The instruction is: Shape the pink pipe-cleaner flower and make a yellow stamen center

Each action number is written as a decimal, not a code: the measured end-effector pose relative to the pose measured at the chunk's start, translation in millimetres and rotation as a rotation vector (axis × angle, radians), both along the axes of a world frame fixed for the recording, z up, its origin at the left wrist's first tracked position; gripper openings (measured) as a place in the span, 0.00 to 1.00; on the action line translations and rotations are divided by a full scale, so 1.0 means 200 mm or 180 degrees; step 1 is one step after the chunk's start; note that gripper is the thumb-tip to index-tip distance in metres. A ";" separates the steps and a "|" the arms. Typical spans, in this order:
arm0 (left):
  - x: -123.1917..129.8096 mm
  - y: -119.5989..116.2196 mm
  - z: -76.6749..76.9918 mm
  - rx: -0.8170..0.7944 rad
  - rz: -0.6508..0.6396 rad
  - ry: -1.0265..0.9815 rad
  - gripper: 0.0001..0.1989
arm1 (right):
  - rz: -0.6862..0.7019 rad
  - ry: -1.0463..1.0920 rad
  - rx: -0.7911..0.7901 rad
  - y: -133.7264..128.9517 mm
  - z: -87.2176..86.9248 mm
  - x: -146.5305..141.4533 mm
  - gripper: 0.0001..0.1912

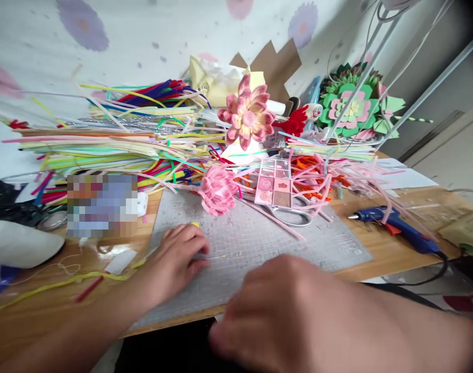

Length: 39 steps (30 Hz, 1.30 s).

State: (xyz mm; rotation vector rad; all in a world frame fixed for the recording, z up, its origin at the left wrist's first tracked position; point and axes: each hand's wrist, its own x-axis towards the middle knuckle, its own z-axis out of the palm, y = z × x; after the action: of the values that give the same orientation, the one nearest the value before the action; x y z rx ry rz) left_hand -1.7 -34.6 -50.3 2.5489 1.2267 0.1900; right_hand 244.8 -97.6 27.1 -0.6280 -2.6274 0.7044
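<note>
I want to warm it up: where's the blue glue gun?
The blue glue gun with an orange trigger lies at the head view's right, beside the grey cutting mat.

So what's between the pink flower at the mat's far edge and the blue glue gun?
Head view: the pan palette, silver scissor handles and pink fuzzy stems, then bare grey mat.

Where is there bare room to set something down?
The grey mat looks bare between the lower pink flower and right hand, and again between the scissors and glue gun. Behind the mat, piled fuzzy stems crowd the table.
</note>
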 end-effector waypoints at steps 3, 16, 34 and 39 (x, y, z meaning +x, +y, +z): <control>0.02 -0.04 0.00 0.0123 0.0054 0.0163 0.06 | -0.0508 0.0274 -0.0383 0.10 -0.09 0.03 0.15; 0.08 -0.12 0.06 -0.0318 0.0478 -0.1027 0.05 | -0.1260 0.0511 -0.1216 0.18 -0.39 -0.20 0.09; 0.21 0.07 0.07 -0.2434 0.1169 -0.2307 0.06 | -0.1568 0.1942 -0.2617 0.32 -0.25 -0.03 0.09; 0.36 0.02 0.06 -0.3410 0.1399 -0.3175 0.10 | -0.1908 0.1299 -0.0902 0.29 -0.25 -0.01 0.04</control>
State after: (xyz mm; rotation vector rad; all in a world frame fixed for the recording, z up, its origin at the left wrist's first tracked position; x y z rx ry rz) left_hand 70.5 -30.4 -37.8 0.9997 0.9915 0.6012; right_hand 241.9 -38.7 -22.6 -1.1461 -1.8417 0.8934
